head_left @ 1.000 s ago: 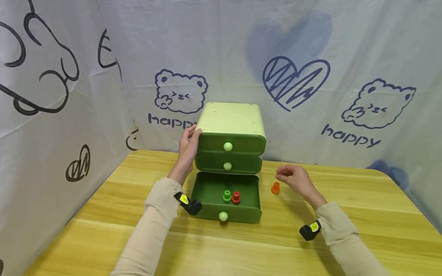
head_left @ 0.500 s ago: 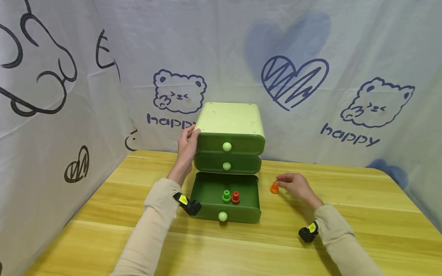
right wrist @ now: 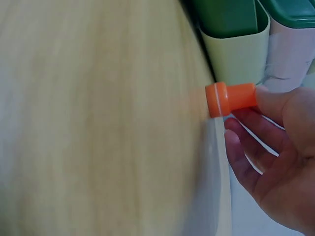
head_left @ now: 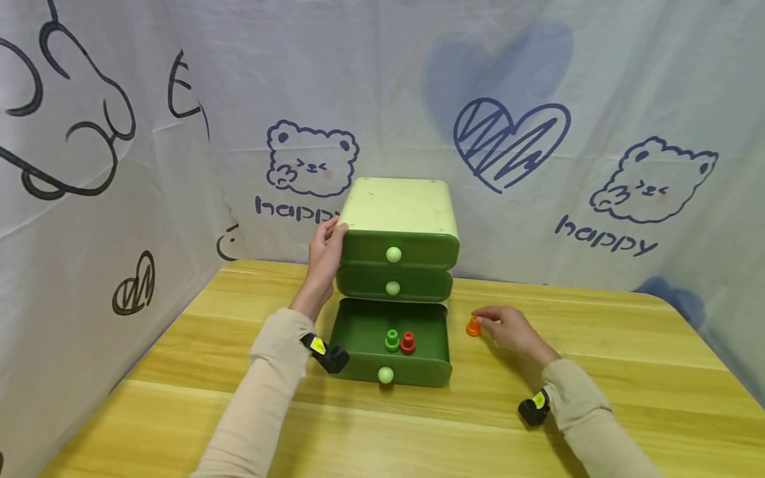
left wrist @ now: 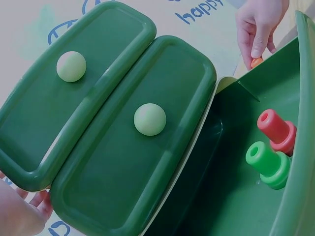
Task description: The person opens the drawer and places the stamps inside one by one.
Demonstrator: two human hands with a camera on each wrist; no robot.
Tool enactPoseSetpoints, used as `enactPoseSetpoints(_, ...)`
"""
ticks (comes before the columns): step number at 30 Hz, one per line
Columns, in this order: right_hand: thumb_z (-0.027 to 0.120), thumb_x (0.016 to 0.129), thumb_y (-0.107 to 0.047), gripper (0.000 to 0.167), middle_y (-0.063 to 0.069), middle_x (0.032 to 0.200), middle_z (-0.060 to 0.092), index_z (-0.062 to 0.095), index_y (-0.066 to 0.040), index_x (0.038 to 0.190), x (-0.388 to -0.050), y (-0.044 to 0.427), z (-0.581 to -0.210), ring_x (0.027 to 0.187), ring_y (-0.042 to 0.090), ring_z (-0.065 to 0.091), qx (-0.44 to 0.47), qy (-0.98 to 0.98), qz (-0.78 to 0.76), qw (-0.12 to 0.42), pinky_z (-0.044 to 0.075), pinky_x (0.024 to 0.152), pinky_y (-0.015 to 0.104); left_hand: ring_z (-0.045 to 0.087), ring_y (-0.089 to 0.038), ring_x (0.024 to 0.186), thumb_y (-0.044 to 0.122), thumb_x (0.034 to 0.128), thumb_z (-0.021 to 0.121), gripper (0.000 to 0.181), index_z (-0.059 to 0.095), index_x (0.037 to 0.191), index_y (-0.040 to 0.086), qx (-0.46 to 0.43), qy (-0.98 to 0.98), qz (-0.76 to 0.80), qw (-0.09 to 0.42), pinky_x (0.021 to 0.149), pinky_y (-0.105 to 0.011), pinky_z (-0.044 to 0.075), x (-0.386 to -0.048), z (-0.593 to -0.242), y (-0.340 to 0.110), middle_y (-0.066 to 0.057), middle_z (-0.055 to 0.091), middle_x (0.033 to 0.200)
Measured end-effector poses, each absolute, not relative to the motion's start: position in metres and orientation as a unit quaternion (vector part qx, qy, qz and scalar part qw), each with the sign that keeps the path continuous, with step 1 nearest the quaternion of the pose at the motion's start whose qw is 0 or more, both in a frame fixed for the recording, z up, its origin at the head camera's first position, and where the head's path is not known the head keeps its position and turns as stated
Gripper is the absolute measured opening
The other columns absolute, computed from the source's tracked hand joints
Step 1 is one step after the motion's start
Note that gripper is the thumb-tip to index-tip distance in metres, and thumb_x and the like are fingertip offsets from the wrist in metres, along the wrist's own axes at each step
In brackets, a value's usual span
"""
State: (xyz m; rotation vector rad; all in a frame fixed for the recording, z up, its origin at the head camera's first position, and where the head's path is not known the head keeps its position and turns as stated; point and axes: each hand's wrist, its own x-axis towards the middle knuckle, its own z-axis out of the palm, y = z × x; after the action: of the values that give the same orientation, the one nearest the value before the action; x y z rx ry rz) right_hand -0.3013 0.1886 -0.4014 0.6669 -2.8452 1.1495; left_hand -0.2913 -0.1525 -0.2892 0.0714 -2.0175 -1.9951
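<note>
A small drawer cabinet [head_left: 397,202], cream on top with green fronts, stands on the table with its bottom drawer [head_left: 364,325] pulled out. In that drawer a green stepped peg [head_left: 392,340] and a red stepped peg [head_left: 408,342] stand side by side. My left hand [head_left: 325,260] rests against the cabinet's left side, near the upper front corner; part of its fingers is hidden in the left wrist view. Right of the drawer, my right hand [head_left: 508,326] pinches an orange stepped peg [right wrist: 231,98] by its narrow end between thumb and fingers.
The wooden table [head_left: 382,431] extends around the cabinet, with a printed white curtain [head_left: 382,86] behind and at the sides. Two upper drawers with pale round knobs [left wrist: 150,119] are closed. The open drawer's front edge [head_left: 391,368] juts toward me.
My right hand has come down and left onto the orange peg and now pinches it. The peg has shifted slightly left. My left hand and the cabinet stay in place.
</note>
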Motion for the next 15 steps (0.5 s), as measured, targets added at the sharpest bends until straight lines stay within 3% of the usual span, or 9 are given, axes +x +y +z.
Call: enactPoseSetpoints(15,0.057,0.098,-0.016,0.030,0.020,0.112,0.067,0.067,0.006,0.117,-0.2996,0.1901,-0.4021,0.112,0.038,0.057,0.222,-0.910,0.350,-0.021,0.046,0.092,0.051,0.044,-0.028,0.120,0.032,0.0987,0.048,0.052,0.039,0.146,0.011,0.029,-0.704,-0.693,0.150,0.100,-0.044,0.039,-0.2909,-0.2894,-0.1525,-0.013,0.041,0.140)
